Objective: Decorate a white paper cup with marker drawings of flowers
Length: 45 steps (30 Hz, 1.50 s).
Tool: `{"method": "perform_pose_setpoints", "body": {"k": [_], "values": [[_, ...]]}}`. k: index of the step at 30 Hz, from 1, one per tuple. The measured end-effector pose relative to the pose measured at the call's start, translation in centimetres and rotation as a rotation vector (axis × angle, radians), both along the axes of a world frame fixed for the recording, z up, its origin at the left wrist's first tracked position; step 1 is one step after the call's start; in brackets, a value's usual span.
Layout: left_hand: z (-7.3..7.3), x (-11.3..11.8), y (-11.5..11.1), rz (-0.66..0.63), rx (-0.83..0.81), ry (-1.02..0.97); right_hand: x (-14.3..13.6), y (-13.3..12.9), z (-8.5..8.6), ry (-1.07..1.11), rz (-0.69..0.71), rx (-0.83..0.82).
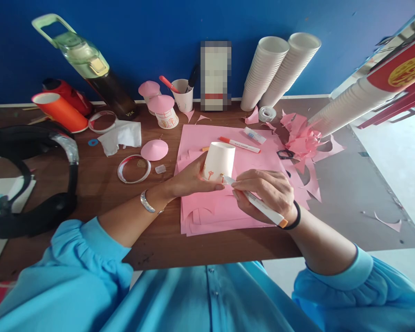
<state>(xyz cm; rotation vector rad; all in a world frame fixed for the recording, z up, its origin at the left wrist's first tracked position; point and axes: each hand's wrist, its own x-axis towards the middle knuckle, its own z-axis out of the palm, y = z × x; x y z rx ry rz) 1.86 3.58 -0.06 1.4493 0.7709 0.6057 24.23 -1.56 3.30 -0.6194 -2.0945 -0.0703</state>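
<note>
Cup (220, 161) at centre of the frame, gripped in the curled fingers of the left hand (197, 177), while the right hand's (266, 193) fingers pinch a marker (263, 207) at its lower edge, where a slipping grip could smear the drawn flowers (210, 174).

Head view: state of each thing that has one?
Held cup, partly decorated, in left hand
Held marker, tip uncapped, in right hand
Red marker, capped, lying on sheets
Pink sheets, stacked unevenly
Pen cup, upright
Rear cup stacks, nested, upright
Green-lidded bottle, closed, handle raised
Loose pink cone, point up
Pink scraps, cut, crumpled
</note>
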Motion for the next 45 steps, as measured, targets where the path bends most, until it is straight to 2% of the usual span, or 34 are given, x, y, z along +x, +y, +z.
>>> {"method": "perform_pose_setpoints", "body": {"k": [25,36,45], "values": [[0.30,-0.12,-0.09,-0.011,-0.026,-0.009,0.16,-0.03,0.12,0.002,-0.030,0.013],[-0.18,-0.03,-0.07,-0.001,-0.076,-0.070,0.12,-0.08,0.20,-0.002,-0.027,0.011],[0.16,-0.07,-0.10,0.011,-0.069,-0.043,0.04,-0.12,0.21,-0.009,-0.030,0.004]]}}
